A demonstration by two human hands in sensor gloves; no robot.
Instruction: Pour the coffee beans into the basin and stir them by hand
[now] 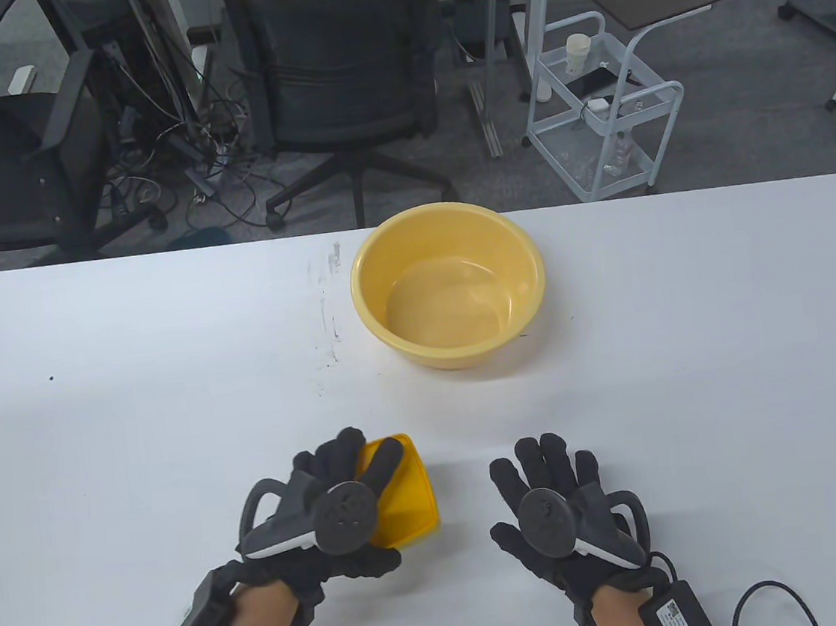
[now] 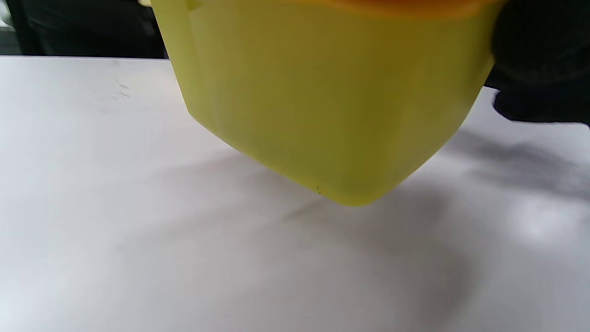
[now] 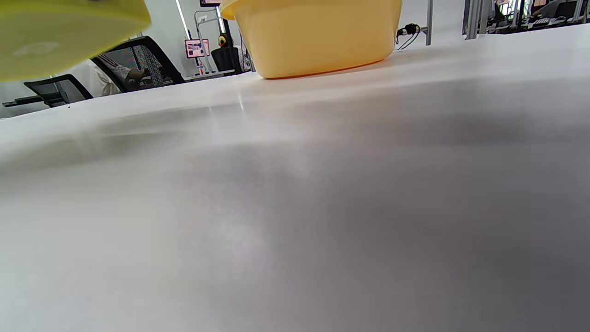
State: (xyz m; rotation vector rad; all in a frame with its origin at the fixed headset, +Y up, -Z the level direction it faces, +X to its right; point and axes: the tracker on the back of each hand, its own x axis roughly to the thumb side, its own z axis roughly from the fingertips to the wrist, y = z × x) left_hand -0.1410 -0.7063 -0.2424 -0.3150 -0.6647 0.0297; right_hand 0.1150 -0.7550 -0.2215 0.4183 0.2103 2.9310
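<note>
A yellow basin (image 1: 450, 294) stands at the table's far middle, nothing visible inside it; the right wrist view shows its side wall (image 3: 318, 37). My left hand (image 1: 347, 487) grips a yellow container with an orange lid (image 1: 409, 502) near the front edge, fingers curled over the lid. In the left wrist view the container (image 2: 332, 101) hangs tilted just above the table, one corner lowest. Its contents are hidden; no coffee beans show. My right hand (image 1: 543, 487) lies flat on the table to the container's right, fingers straight, holding nothing.
The white table (image 1: 134, 405) has dark scuff marks (image 1: 328, 316) left of the basin. Behind the far edge stand a black office chair (image 1: 338, 73) and a white trolley (image 1: 601, 104). A cable and black box (image 1: 679, 615) trail from my right wrist.
</note>
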